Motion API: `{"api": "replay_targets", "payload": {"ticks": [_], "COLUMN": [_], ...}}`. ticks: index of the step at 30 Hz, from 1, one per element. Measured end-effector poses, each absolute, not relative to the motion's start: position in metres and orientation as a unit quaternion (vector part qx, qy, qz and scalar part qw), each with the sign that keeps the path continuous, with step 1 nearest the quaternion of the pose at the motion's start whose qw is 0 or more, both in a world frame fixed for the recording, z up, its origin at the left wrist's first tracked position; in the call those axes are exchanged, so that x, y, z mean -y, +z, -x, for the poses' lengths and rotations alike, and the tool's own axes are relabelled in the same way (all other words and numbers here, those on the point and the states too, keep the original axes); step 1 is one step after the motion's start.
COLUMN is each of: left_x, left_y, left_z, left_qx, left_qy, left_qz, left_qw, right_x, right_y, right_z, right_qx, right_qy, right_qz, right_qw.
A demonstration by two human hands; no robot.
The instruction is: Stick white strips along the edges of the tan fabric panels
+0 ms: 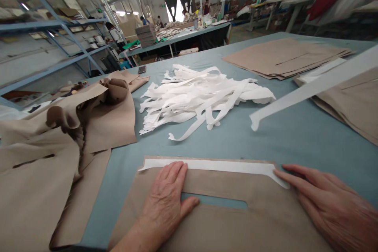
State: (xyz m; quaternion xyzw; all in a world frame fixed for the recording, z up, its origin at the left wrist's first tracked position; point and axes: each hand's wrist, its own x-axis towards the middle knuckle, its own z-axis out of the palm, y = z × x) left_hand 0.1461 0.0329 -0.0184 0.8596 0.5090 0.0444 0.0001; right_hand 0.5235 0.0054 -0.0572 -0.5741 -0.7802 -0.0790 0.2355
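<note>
Lying crosswise by the table's (265, 141) near edge, the white strip (212, 165) tops the tan panel (224, 220), with both hands flat, open, apart and gripping nothing: the left hand (167, 201) just beside its left part, the right hand (327, 204) seemingly touching its right end.

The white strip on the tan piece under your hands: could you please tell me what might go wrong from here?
1. The white strip seems touched only at its right end, by the fingers of the right hand. Its left tip juts past the tan piece, so it could skew off the edge.
2. The left hand lies flat beside the open slot; sliding there might pull the slot out of shape.
</note>
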Motion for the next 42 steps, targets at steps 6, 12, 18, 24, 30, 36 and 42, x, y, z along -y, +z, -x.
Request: {"api": "replay_targets", "payload": {"ticks": [6,12,18,24,30,36,42], "left_x": [-0.04,-0.043,-0.04,-0.055,-0.062,-0.057,-0.051], "left_y": [-0.001,-0.002,-0.01,0.007,0.003,-0.006,-0.02], "left_z": [-0.144,-0.186,-0.202,-0.214,-0.221,-0.216,-0.215], "left_qx": [-0.546,-0.437,-0.405,-0.408,-0.403,-0.386,-0.371], "left_qy": [0.035,0.078,0.07,0.006,0.005,0.056,0.134], "left_qz": [-0.837,-0.895,-0.91,-0.91,-0.914,-0.921,-0.919], "left_qw": [-0.015,0.038,0.047,0.072,0.047,0.013,-0.021], "right_x": [-0.006,-0.003,0.003,0.007,0.004,0.015,0.017], "right_y": [-0.04,-0.042,-0.047,-0.023,-0.013,-0.022,-0.024], "right_z": [-0.513,-0.513,-0.518,-0.5,-0.499,-0.507,-0.519], "right_qx": [0.788,0.777,0.768,0.723,0.716,0.691,0.516], "right_qy": [-0.1,-0.09,-0.077,-0.074,-0.031,0.042,0.238], "right_qz": [0.571,0.581,0.593,0.606,0.611,0.618,0.673], "right_qw": [0.208,0.225,0.231,0.322,0.336,0.373,0.474]}}
